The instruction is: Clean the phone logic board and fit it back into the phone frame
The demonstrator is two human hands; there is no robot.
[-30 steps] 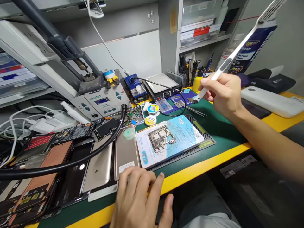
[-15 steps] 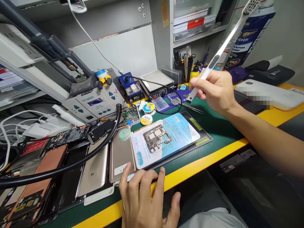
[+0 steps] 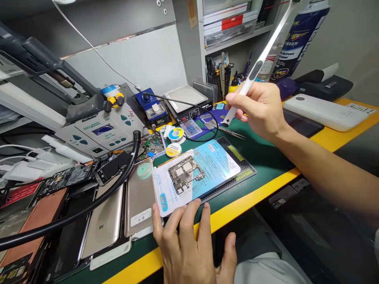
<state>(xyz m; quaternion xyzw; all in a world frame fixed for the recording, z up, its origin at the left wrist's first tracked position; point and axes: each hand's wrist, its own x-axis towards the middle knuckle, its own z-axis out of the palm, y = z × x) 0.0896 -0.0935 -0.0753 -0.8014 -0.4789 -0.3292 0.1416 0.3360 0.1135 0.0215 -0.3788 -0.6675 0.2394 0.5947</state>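
My right hand (image 3: 262, 108) grips a white toothbrush (image 3: 272, 41) by its handle, above the right part of the bench. The brush points up and right, and its bristle head is mostly cut off by the top edge. My left hand (image 3: 189, 244) has its fingers spread, with the fingertips at the near edge of a blue and white flat package (image 3: 217, 169). A bare phone circuit board (image 3: 185, 173) lies on top of that package. Under the package is a dark perforated mat (image 3: 248, 172). I cannot tell whether the left fingertips press on the package.
Phone back covers (image 3: 102, 225) and a thick black hose (image 3: 118, 183) lie to the left. A grey soldering station (image 3: 97, 132), solder spools (image 3: 175, 134) and tweezers (image 3: 231, 133) are behind. At the right are a white power bank (image 3: 328, 112) and a spray can (image 3: 304, 39).
The view has shifted, so the bench sits further left in the picture. My left fingertips are now closer to the package edge. The right hand keeps hold of the toothbrush.
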